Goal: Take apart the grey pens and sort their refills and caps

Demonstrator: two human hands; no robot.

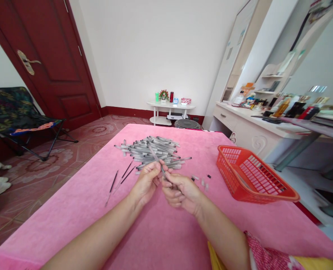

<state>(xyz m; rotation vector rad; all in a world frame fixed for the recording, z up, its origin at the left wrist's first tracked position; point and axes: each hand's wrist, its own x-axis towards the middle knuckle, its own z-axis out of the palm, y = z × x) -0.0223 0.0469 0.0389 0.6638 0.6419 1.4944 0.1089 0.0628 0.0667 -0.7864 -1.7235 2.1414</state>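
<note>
A slim grey, see-through pen (155, 154) slants up and away between my two hands, in front of the heap. My left hand (148, 178) pinches it around the middle. The near end is gripped by my right hand (180, 187), whose fingers curl in and hide that end. Behind them lies a heap of similar grey pens (143, 150) with dark ends. Several thin dark pen refills (127, 175) rest on the cloth left of my left hand. Right of my right hand are scattered small clear and black pieces (202, 182), perhaps caps or plugs.
A red plastic basket (231, 180) stands at the right of the pink-covered table (79, 221). Beyond it is a white dresser (247, 131) crowded with bottles. A small white stand (169, 107) is against the far wall, and a folding chair (22, 116) stands at left.
</note>
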